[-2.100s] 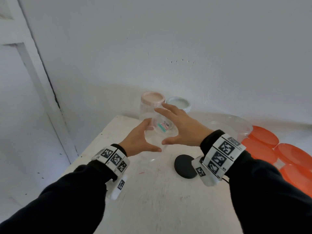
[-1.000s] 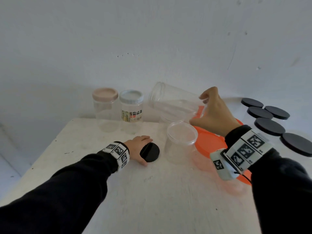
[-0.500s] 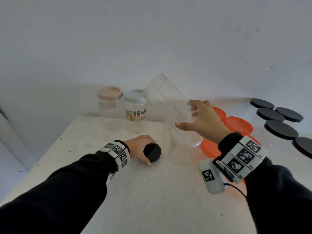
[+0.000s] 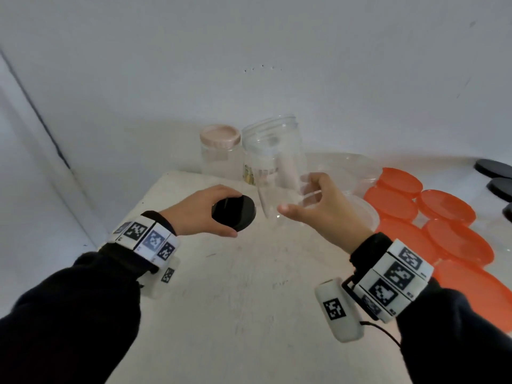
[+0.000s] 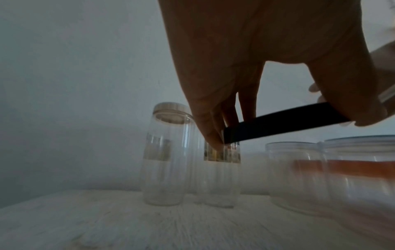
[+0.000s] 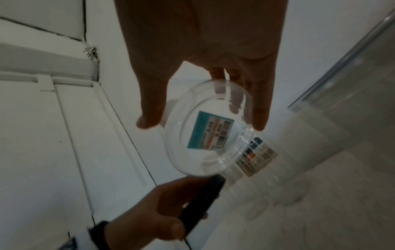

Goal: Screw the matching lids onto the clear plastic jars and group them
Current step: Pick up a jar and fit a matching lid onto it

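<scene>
Black and round, one lid (image 4: 233, 214) sits pinched in the left hand (image 4: 201, 212), its grip clamped on the rim above the white worktop (image 4: 235, 300). Just right, the right hand (image 4: 322, 211) curls its grip round one open clear jar (image 4: 273, 162), held upright off the worktop. Six orange lids (image 4: 446, 207) lie to the right. Farther back, a pink-lidded jar (image 4: 220, 151) stands against the wall, and a labelled jar (image 5: 222, 169) beside it is partly hidden behind the held one.

The left hand (image 4: 199, 210) has lifted the black lid (image 4: 234, 213) off the table, while the right hand (image 4: 322, 210) has swung the clear jar (image 4: 273, 167) (previously tilted) nearly upright beside it.
</scene>
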`<control>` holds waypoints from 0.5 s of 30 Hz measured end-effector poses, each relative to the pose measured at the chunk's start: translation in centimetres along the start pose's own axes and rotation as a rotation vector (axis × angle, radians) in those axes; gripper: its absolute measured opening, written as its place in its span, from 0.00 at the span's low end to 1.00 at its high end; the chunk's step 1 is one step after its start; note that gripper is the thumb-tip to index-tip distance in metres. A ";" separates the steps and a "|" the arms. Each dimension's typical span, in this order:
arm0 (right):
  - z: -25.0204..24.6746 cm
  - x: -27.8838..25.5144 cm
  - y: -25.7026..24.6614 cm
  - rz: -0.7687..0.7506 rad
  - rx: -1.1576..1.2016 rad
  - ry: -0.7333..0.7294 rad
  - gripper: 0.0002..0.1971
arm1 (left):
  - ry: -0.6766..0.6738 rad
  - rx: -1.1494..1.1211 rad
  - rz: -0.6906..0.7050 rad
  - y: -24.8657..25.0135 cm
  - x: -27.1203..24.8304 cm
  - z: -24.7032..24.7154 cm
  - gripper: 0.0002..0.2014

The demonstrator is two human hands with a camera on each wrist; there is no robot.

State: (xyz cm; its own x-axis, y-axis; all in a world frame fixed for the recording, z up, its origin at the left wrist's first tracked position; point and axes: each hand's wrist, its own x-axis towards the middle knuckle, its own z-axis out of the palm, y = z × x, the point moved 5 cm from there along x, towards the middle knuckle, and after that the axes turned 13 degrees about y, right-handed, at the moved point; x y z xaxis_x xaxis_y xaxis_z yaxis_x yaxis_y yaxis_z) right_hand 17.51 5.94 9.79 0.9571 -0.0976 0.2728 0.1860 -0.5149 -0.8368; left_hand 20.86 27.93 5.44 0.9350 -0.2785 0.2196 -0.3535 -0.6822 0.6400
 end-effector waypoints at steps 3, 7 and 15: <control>1.3 -0.5 0.3 -0.009 0.008 -0.032 0.39 | 0.061 -0.033 -0.019 -0.5 -1.1 -1.4 0.43; 3.1 -0.9 1.2 0.022 0.022 -0.117 0.36 | 0.148 -0.073 -0.034 -1.4 -2.2 -2.8 0.44; 5.5 -1.4 4.1 0.157 0.030 -0.265 0.37 | 0.353 -0.217 -0.060 -1.5 -3.2 -4.2 0.42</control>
State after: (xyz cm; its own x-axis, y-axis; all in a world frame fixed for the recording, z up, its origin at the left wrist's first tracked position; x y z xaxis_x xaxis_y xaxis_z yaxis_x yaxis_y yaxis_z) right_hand 18.13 8.70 3.39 0.9985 0.0537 0.0088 0.0338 -0.4853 -0.8737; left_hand 18.54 32.75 6.87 0.9193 0.0321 0.3922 -0.3194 -0.5211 0.7915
